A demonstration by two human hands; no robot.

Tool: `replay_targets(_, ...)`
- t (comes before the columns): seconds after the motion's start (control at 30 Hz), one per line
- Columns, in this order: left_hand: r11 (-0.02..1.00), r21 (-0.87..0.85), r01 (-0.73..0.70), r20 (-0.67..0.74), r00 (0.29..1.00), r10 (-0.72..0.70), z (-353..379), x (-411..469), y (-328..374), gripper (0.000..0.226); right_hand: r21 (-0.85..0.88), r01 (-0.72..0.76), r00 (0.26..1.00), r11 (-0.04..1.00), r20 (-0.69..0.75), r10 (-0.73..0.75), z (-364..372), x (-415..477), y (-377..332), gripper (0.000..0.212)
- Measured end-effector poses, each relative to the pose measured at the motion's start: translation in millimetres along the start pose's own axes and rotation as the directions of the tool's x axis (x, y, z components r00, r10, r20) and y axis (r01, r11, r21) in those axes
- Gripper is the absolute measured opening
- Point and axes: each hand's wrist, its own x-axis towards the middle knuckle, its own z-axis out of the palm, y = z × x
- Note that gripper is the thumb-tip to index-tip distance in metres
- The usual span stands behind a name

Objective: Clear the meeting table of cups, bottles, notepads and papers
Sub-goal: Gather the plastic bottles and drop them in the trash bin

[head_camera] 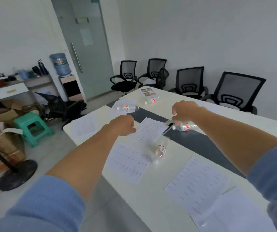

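I am facing a long white table [159, 206] strewn with printed papers [196, 183] and four plastic bottles lying on their sides. My right hand [185, 110] is curling narrowly onto the bottle [185, 126] beside a black pen [167, 128], likely to lift it. My left hand [123, 125] is hovering loosely fisted, holding nothing.

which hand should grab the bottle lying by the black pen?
Right. The right hand hangs directly over that bottle; the left hand is curled above the printed sheets, farther off.
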Motion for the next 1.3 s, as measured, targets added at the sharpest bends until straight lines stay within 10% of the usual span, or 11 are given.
replay_targets(0.57,0.989,-0.046,-0.14,0.366,0.919,0.147,158,253,19,0.021,0.056,-0.293,0.895,0.955,0.369,0.253,202,157,98,0.03)
replay_targets(0.93,0.993,-0.041,-0.108,0.631,0.768,0.109,264,370,45,0.102,0.065,-0.468,0.816,0.881,0.415,0.403,268,278,142,0.048)
replay_targets(1.07,0.989,-0.142,-0.052,0.72,0.68,0.139,273,406,38,0.089,0.144,-0.546,0.803,0.826,0.373,0.466,292,332,145,0.057)
replay_targets(1.3,0.971,-0.202,-0.129,0.548,0.807,0.221,272,465,24,0.064,0.16,-0.721,0.673,0.674,0.392,0.627,327,372,137,0.051)
